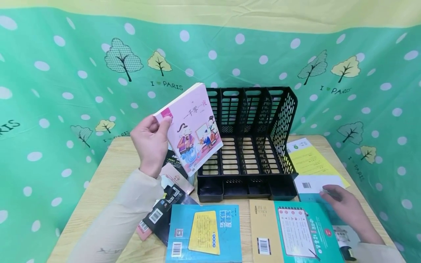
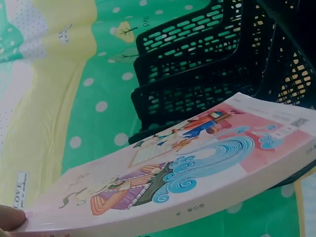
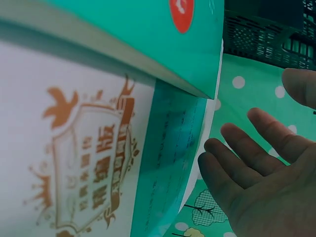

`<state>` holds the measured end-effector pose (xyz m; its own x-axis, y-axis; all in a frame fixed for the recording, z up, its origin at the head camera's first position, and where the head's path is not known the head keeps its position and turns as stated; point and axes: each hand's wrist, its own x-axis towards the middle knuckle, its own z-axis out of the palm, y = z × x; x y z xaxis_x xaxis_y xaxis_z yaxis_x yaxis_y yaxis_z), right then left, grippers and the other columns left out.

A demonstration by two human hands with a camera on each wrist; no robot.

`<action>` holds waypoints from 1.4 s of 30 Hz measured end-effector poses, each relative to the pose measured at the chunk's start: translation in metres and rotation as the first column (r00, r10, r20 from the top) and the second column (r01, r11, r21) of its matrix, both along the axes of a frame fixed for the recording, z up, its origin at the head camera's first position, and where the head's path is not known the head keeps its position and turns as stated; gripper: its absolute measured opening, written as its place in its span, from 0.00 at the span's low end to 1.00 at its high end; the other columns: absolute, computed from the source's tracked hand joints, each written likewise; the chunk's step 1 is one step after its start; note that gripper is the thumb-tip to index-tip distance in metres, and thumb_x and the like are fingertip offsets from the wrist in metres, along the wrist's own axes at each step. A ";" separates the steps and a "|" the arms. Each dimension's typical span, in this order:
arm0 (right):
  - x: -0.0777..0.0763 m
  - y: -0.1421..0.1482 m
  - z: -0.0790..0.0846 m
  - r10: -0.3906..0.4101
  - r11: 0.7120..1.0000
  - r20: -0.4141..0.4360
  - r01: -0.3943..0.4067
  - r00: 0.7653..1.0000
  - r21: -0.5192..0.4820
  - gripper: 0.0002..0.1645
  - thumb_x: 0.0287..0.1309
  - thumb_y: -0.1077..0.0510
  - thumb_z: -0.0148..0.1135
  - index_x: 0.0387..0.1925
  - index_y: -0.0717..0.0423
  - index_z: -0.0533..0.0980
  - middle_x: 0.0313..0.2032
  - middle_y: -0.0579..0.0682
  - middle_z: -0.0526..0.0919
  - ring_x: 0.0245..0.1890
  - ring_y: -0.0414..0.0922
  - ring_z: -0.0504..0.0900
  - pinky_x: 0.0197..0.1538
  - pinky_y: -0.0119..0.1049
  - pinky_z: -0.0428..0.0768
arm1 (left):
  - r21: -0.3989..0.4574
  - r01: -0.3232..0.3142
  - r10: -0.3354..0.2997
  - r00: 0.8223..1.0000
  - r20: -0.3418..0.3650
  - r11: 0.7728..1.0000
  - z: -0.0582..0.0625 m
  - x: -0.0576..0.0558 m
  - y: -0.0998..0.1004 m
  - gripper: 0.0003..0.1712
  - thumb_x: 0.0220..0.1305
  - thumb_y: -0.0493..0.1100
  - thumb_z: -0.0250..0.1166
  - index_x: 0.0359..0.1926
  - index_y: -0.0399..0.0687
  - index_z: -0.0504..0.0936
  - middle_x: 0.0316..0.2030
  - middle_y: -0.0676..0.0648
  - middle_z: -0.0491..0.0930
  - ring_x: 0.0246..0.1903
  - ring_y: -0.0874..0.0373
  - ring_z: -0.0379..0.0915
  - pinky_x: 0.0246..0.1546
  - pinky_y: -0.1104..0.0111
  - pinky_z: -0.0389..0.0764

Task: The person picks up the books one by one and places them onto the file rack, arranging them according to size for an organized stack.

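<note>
My left hand (image 1: 150, 144) pinches a pink paperback book (image 1: 194, 128) by its upper left corner, thumb on the illustrated front cover. The book is raised and tilted in front of the left part of a black desk file rack (image 1: 246, 179), hiding some of it. In the left wrist view, the book's cover and spine (image 2: 197, 210) show, with the rack's dividers (image 2: 187, 61) beyond. My right hand (image 1: 343, 204) is over the books at the right, its fingers (image 3: 247, 153) loosely extended and holding nothing in the right wrist view. Nearest it lies a white-and-teal book (image 1: 320, 186).
A blue book (image 1: 179, 226) and a green-and-tan book (image 1: 309, 215) lie before the rack. Several dark and pink books (image 1: 171, 199) overlap at the left. A yellow-and-white book (image 1: 309, 160) lies right of the rack. Green dotted cloth (image 1: 230, 54) hangs behind the wooden table (image 1: 105, 175).
</note>
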<state>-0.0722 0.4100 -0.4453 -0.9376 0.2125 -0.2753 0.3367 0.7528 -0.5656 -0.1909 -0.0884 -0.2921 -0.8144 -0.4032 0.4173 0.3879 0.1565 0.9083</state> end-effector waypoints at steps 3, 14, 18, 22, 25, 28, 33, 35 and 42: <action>0.001 -0.001 -0.001 0.017 1.000 -0.003 -0.017 1.000 0.006 0.47 0.65 0.32 0.44 0.64 0.70 0.60 0.61 0.74 0.62 0.59 0.73 0.62 0.51 0.64 0.71 | -0.013 0.004 -0.004 1.000 -0.015 1.000 0.003 0.000 0.004 0.09 0.60 0.41 0.68 0.40 0.43 0.86 0.35 0.44 0.86 0.31 0.56 0.84 0.30 0.69 0.84; -0.001 0.002 -0.002 0.029 1.000 0.019 -0.029 0.999 0.011 0.49 0.65 0.31 0.43 0.65 0.70 0.59 0.62 0.74 0.61 0.60 0.73 0.61 0.50 0.65 0.71 | -0.049 -0.037 0.035 0.998 -0.045 0.998 0.012 0.007 0.006 0.07 0.60 0.36 0.67 0.39 0.37 0.86 0.34 0.41 0.86 0.31 0.53 0.85 0.30 0.69 0.84; -0.001 0.006 -0.002 0.038 0.999 0.013 -0.038 0.999 0.014 0.49 0.65 0.31 0.43 0.65 0.71 0.58 0.62 0.75 0.61 0.60 0.74 0.61 0.50 0.65 0.71 | -0.053 -0.061 0.060 0.998 -0.034 0.997 0.018 0.013 0.007 0.08 0.60 0.33 0.65 0.39 0.32 0.84 0.35 0.38 0.85 0.33 0.49 0.84 0.31 0.68 0.84; -0.002 0.010 -0.002 0.042 0.999 0.016 -0.042 0.999 0.016 0.49 0.66 0.31 0.42 0.65 0.72 0.58 0.62 0.75 0.60 0.59 0.74 0.61 0.49 0.64 0.71 | -0.029 -0.060 0.058 0.997 -0.052 0.998 0.012 0.007 0.006 0.08 0.60 0.34 0.66 0.39 0.32 0.84 0.35 0.38 0.85 0.33 0.49 0.84 0.31 0.67 0.84; -0.003 0.012 -0.002 0.032 0.999 0.017 -0.032 0.999 0.019 0.49 0.65 0.31 0.42 0.65 0.73 0.57 0.62 0.76 0.60 0.59 0.74 0.61 0.48 0.64 0.72 | -0.006 -0.050 0.049 0.997 -0.062 0.999 0.001 -0.003 0.003 0.08 0.60 0.37 0.67 0.38 0.36 0.85 0.35 0.40 0.86 0.32 0.52 0.85 0.31 0.68 0.84; -0.004 0.015 -0.002 0.017 0.999 0.021 -0.017 1.000 0.033 0.50 0.65 0.31 0.42 0.65 0.73 0.57 0.62 0.76 0.59 0.58 0.74 0.61 0.47 0.65 0.72 | 0.012 -0.051 0.051 0.997 -0.061 0.999 -0.008 -0.013 0.001 0.08 0.59 0.40 0.68 0.37 0.39 0.86 0.34 0.43 0.86 0.31 0.55 0.84 0.31 0.68 0.84; -0.006 0.021 -0.004 -0.003 0.997 0.014 0.001 1.000 0.073 0.50 0.66 0.32 0.42 0.64 0.75 0.56 0.61 0.77 0.60 0.57 0.74 0.61 0.46 0.66 0.72 | 0.020 -0.067 0.068 0.995 -0.070 0.998 -0.013 -0.023 0.007 0.08 0.60 0.41 0.68 0.37 0.42 0.86 0.35 0.45 0.86 0.32 0.57 0.84 0.32 0.69 0.84; -0.009 0.025 -0.004 -0.010 0.997 0.007 0.010 1.000 0.081 0.50 0.66 0.33 0.43 0.64 0.76 0.56 0.61 0.78 0.59 0.57 0.75 0.61 0.46 0.67 0.71 | 0.016 -0.069 0.070 0.994 -0.084 0.997 -0.014 -0.026 0.010 0.08 0.60 0.41 0.68 0.37 0.42 0.86 0.35 0.45 0.86 0.32 0.57 0.84 0.31 0.69 0.84; -0.016 0.033 -0.003 -0.071 0.991 0.021 0.068 0.997 0.111 0.50 0.65 0.32 0.43 0.64 0.75 0.55 0.61 0.79 0.58 0.56 0.74 0.60 0.44 0.67 0.71 | 0.005 -0.087 0.087 0.991 -0.101 0.996 -0.010 -0.028 0.029 0.07 0.60 0.37 0.67 0.40 0.40 0.85 0.37 0.43 0.86 0.33 0.55 0.84 0.30 0.70 0.84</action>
